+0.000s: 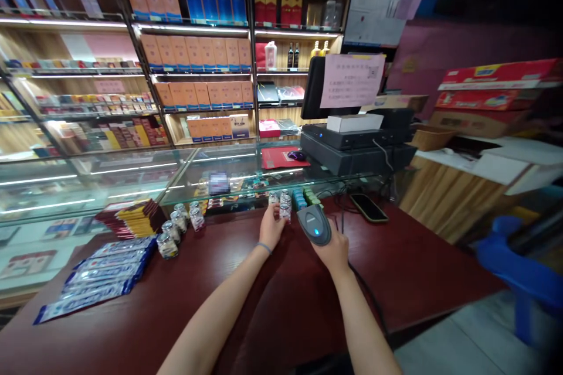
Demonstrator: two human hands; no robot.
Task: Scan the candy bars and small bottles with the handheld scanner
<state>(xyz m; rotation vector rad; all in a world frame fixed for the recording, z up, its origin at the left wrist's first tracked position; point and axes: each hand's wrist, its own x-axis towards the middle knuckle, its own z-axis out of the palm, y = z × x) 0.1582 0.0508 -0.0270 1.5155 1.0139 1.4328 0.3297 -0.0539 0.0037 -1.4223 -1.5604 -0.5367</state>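
Observation:
My right hand (332, 249) is wrapped around the handle of a dark grey barcode scanner (315, 225), whose blue light is lit. My left hand (271, 227), with a band at the wrist, has its fingers and thumb closed on a small clear bottle (285, 206) with a silvery cap. Other small bottles stand against it, partly hidden by the fingers. Just behind the scanner are blue tubes (299, 198) and green tubes (311, 197) in short rows. Further left on the dark red counter, several more small bottles (179, 220) stand in a line.
Blue sachets (105, 266) lie fanned at the left beside stacked red and yellow packs (134, 217). A phone (368, 208) rests at the right. Behind the counter's glass ledge (246, 164) stand a monitor (313, 88) and a mouse (296, 156). A blue stool (521, 263) is at far right.

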